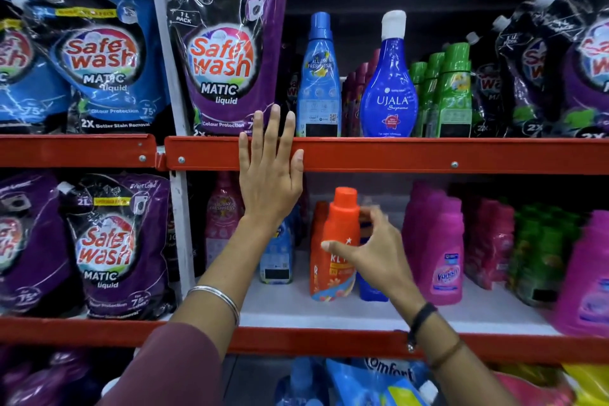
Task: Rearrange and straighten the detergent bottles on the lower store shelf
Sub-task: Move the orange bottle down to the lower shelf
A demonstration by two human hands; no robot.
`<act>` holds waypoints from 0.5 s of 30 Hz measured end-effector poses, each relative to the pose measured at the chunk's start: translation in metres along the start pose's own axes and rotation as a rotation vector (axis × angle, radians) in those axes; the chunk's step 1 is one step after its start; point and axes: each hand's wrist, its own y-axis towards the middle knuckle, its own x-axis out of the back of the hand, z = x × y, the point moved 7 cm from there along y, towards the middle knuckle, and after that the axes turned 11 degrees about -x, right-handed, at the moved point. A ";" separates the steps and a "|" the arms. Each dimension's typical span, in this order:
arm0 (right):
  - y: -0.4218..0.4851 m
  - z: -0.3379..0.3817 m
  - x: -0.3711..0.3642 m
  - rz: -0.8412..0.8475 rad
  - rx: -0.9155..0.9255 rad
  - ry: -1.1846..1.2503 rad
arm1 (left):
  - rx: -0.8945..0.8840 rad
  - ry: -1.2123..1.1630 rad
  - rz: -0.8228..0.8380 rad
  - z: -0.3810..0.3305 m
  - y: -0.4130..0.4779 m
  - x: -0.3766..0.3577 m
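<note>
An orange detergent bottle [339, 241] stands upright on the lower white shelf [329, 313], with another orange bottle just behind it. My right hand [369, 247] curls around its right side, thumb across the label and fingers behind the neck. My left hand [270, 168] lies flat, fingers spread, against the red rail [428, 155] of the upper shelf. A blue bottle [276, 257] stands left of the orange one, partly hidden by my left forearm. Pink Vanish bottles [441, 247] stand to the right.
Purple Safewash pouches [108, 247] fill the lower shelf's left bay. Green bottles [540, 254] and a pink bottle [590, 277] crowd the right end. On the upper shelf stand a purple pouch [227, 53], a blue bottle [319, 76] and an Ujala bottle [390, 79]. A Comfort pack [372, 382] lies below.
</note>
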 end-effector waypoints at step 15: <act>0.010 -0.086 -0.064 0.090 -0.164 -0.143 | -0.011 0.020 -0.049 0.002 -0.002 -0.003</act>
